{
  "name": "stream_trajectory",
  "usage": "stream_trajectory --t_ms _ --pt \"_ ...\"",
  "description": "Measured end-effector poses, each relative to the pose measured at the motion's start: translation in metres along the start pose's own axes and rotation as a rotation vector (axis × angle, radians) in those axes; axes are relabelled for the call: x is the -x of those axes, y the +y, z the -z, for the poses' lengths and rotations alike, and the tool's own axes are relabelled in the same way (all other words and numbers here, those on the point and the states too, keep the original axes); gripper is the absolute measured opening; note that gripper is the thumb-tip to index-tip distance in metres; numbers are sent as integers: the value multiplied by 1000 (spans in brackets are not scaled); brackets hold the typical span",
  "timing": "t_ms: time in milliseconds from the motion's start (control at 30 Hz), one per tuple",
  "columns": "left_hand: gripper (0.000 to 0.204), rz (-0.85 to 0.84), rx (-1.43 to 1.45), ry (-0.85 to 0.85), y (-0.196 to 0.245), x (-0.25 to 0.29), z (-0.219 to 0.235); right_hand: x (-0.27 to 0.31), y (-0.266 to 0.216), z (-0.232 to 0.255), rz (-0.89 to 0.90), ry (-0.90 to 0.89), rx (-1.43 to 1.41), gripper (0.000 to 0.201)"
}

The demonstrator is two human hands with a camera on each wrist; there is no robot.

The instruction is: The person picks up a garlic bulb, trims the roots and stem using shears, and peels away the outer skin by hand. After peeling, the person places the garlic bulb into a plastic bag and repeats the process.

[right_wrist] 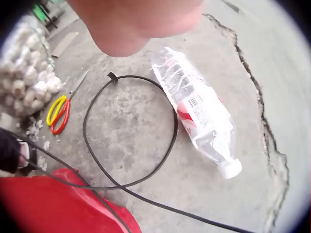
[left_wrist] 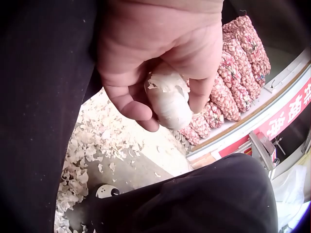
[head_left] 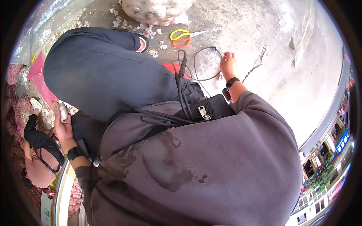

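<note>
A white garlic bulb with partly torn skin sits in the curled fingers of the left hand, low at the left in the head view. On the opposite side, the right hand is over the concrete beside a looped black cable, its fingers loosely bent and nothing visible in them. The right wrist view shows a crumpled clear plastic bottle lying by the cable loop, below the blurred hand. Yellow-and-orange-handled scissors lie on the ground, away from the fingers.
A net bag of garlic stands beyond the scissors. Something red lies under the cable. Peeled skins litter the floor, and stacked garlic sacks stand behind. A seated person is at the far left. A crack crosses the concrete.
</note>
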State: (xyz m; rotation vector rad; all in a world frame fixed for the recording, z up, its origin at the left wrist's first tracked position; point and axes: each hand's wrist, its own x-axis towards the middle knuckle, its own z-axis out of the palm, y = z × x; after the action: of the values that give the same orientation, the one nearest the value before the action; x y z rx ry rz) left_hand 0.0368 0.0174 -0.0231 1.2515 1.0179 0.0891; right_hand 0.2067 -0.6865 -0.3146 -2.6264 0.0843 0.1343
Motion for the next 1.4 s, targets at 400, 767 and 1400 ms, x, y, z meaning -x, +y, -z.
stream_trajectory --t_ms 400,767,1400 --pt "68 -56 -5 -67 -4 34 -25 -89 -144 -144 -224 -779 -3 60" --pt "52 -244 110 -48 -1 32 -37 -95 -127 -147 -437 -617 -263 59" --pt "69 -220 593 -296 64 58 -64 2 -469 240 157 -1259 -1287 79"
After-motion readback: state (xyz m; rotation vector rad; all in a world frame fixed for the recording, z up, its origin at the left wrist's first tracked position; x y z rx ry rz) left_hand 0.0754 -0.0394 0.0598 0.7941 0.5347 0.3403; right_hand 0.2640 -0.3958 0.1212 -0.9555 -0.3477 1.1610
